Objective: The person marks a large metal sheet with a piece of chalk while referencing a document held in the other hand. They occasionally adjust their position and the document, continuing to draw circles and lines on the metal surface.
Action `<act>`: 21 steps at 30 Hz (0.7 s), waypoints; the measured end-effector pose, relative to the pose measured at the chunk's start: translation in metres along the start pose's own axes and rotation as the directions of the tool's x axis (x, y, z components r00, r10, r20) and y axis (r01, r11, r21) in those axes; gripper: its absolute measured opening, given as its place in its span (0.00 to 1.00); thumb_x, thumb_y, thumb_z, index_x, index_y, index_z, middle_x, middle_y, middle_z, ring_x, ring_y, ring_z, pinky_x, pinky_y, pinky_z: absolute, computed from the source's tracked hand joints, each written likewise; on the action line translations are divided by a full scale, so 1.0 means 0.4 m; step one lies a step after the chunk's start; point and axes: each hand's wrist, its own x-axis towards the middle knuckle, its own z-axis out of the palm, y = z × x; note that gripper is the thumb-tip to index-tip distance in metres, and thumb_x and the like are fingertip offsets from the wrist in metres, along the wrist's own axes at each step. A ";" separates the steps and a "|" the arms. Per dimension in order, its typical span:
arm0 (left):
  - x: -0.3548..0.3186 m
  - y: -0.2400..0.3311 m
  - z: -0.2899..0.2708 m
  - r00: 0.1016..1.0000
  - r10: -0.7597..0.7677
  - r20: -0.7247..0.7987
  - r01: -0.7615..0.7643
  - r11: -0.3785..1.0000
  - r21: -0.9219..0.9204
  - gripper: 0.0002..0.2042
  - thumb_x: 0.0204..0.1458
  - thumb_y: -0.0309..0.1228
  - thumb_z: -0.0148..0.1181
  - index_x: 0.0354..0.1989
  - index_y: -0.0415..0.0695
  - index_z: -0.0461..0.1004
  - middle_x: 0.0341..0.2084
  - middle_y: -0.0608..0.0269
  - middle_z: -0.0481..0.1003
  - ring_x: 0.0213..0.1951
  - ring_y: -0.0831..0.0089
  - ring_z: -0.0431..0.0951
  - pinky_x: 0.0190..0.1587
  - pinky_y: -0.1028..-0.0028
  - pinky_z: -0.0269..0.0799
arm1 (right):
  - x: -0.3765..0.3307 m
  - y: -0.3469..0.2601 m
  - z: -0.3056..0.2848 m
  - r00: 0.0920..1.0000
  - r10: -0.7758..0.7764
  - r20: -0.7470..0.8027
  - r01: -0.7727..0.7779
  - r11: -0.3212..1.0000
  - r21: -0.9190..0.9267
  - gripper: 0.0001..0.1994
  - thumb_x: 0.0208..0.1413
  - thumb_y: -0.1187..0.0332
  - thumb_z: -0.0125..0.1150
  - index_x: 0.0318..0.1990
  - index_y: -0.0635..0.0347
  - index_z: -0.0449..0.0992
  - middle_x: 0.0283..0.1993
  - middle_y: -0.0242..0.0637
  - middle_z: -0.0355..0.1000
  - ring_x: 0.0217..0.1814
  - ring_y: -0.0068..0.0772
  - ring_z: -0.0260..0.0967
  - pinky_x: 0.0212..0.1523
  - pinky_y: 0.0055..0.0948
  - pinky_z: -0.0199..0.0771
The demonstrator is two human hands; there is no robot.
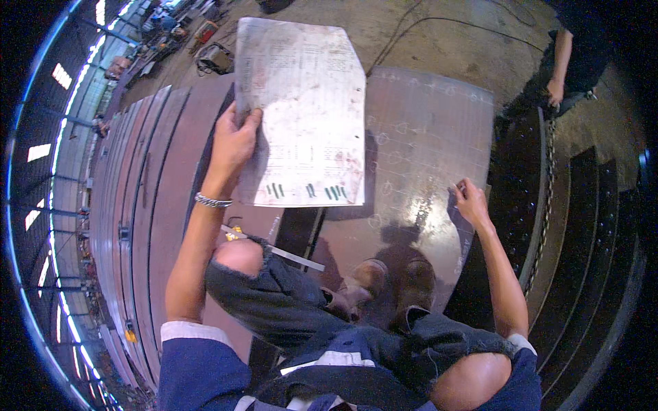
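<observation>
My left hand (234, 140) grips the left edge of a worn, stained paper sheet (305, 103), held up flat over the work. My right hand (471, 202) presses a small marking stick, mostly hidden in the fingers, onto a large brown steel plate (425, 130) that carries chalk circles and lines. I crouch on this plate, my shoes (394, 277) near its near edge and my torn-jean knees below.
More steel plates (151, 198) lie stacked at the left, with a thin metal ruler (298, 258) across them. Another person (572, 61) crouches at the top right holding a chain (548, 185) that runs down over dark perforated plates (589, 240). Concrete floor lies beyond.
</observation>
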 end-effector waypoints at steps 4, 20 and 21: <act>0.000 0.007 -0.004 1.000 -0.015 0.011 0.015 1.000 -0.008 0.15 0.56 0.26 0.51 0.49 0.31 0.67 0.41 0.56 0.75 0.41 0.75 0.73 0.46 0.77 0.67 | 0.002 0.004 0.001 1.000 -0.001 -0.004 0.001 1.000 -0.021 0.09 0.54 0.65 0.56 0.35 0.63 0.70 0.23 0.49 0.72 0.25 0.46 0.71 0.28 0.41 0.66; 0.006 -0.008 -0.004 1.000 0.008 0.007 -0.008 1.000 -0.003 0.15 0.56 0.26 0.52 0.49 0.31 0.67 0.41 0.56 0.75 0.40 0.75 0.73 0.45 0.77 0.67 | 0.000 -0.006 0.004 1.000 -0.002 -0.021 0.001 1.000 -0.010 0.10 0.54 0.65 0.56 0.36 0.63 0.69 0.25 0.50 0.72 0.28 0.50 0.71 0.29 0.41 0.67; 0.003 -0.001 -0.003 1.000 -0.010 0.005 0.009 1.000 0.007 0.15 0.56 0.26 0.52 0.49 0.31 0.67 0.41 0.56 0.75 0.40 0.75 0.73 0.45 0.77 0.67 | -0.001 -0.010 0.002 1.000 0.011 -0.012 -0.011 1.000 -0.007 0.10 0.54 0.65 0.56 0.36 0.63 0.69 0.24 0.50 0.72 0.27 0.49 0.71 0.29 0.41 0.66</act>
